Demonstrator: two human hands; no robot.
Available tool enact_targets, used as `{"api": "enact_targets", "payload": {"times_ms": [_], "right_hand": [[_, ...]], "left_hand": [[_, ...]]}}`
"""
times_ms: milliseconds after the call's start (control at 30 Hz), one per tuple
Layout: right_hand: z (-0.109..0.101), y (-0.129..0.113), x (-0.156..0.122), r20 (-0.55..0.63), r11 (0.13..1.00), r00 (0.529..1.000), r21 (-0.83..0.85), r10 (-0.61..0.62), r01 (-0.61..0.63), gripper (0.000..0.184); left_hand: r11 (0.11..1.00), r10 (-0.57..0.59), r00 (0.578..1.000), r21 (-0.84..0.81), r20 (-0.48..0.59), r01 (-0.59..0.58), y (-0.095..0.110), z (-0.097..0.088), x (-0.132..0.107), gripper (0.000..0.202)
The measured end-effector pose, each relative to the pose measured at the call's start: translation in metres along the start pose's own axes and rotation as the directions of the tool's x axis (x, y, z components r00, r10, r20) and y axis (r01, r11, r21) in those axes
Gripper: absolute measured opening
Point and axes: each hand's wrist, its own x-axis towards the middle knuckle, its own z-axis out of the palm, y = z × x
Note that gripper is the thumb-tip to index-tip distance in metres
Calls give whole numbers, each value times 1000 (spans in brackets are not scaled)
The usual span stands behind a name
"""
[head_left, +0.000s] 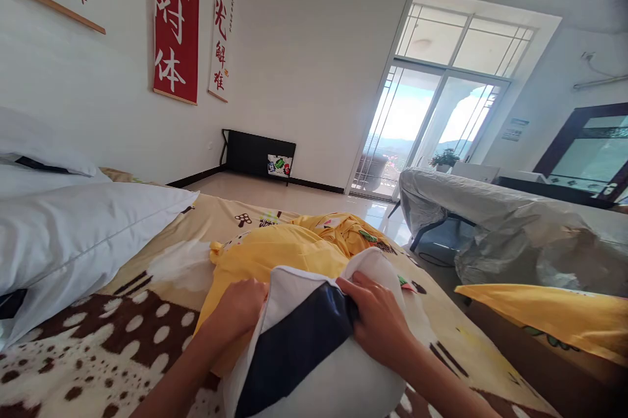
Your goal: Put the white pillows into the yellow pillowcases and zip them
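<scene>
A white pillow with a dark navy band stands in front of me on the bed, one corner pointing up. My right hand is closed on its upper edge, thumb over the band. At the pillow's left side, my left hand is curled into a fist against a yellow pillowcase. It appears to grip the yellow cloth, though its fingertips are hidden. The pillowcase spreads in loose folds beyond the pillow, bunched at its far end.
A patterned bedsheet covers the bed. White pillows are piled at left. Another yellow pillow lies at right, near a plastic-covered table. A black folded table leans by the far wall.
</scene>
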Motion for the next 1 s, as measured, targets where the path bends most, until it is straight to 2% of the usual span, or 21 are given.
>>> {"api": "enact_targets", "payload": {"times_ms": [67, 133, 167, 233, 300, 367, 467, 567, 667, 733, 767, 800, 867, 933, 967, 1000], "right_hand": [[-2, 0, 12, -1, 1000, 1000, -18, 17, -17, 21], [-4, -1, 24, -4, 1000, 1000, -19, 15, -16, 18], [-5, -1, 30, -3, 1000, 1000, -19, 9, -9, 18], [-5, -2, 43, 4, 1000, 1000, -26, -9, 9, 18], [-5, -2, 53, 28, 999, 999, -26, -32, 33, 21], [-3, -3, 56, 77, 998, 995, -8, -63, 63, 24], [0, -5, 44, 168, 993, 979, 36, -116, 111, 23], [3, -8, 17, 208, 993, 971, 47, -117, 109, 24], [9, -8, -13, 227, 997, 971, 45, -76, 67, 22], [16, -6, -33, 239, 996, 968, 56, -80, 68, 20], [20, -4, -43, 234, 995, 968, 58, -87, 75, 19], [25, -2, -52, 224, 995, 970, 56, -94, 84, 19], [34, 3, -69, 197, 995, 975, 50, -100, 92, 21], [42, 7, -80, 174, 995, 980, 47, -94, 87, 27], [44, 8, -84, 164, 996, 982, 48, -88, 82, 30], [46, 9, -85, 155, 996, 985, 47, -81, 75, 31]], "left_hand": [[1000, 7, 999, -5, 33, -7, -12, -3, -1, 22], [1000, 23, 1000, 9, 21, -23, -20, -4, 0, 22], [999, 20, 1000, 37, -19, -19, -21, -3, 1, 23], [994, 33, 983, 111, -182, -13, -21, 6, 8, 25], [985, 84, 934, 169, -348, -26, -20, 19, 15, 26], [981, 130, 896, 185, -424, -55, -20, 32, 23, 28], [969, 204, 875, 214, -439, -119, -26, 44, 29, 27], [944, 296, 849, 267, -437, -191, -33, 46, 31, 21], [892, 429, 773, 351, -467, -284, -33, 42, 29, 18], [869, 492, 724, 327, -483, -372, -26, 35, 24, 20], [878, 478, 727, 250, -492, -408, -21, 28, 20, 22], [892, 436, 752, 127, -495, -434, -15, 20, 14, 26], [868, 325, 834, -209, -446, -450, -3, 1, -1, 34], [785, 279, 909, -472, -309, -402, 8, -19, -18, 38], [778, 296, 931, -512, -215, -366, 12, -26, -27, 38], [809, 321, 940, -484, -113, -334, 16, -30, -35, 36]]}}
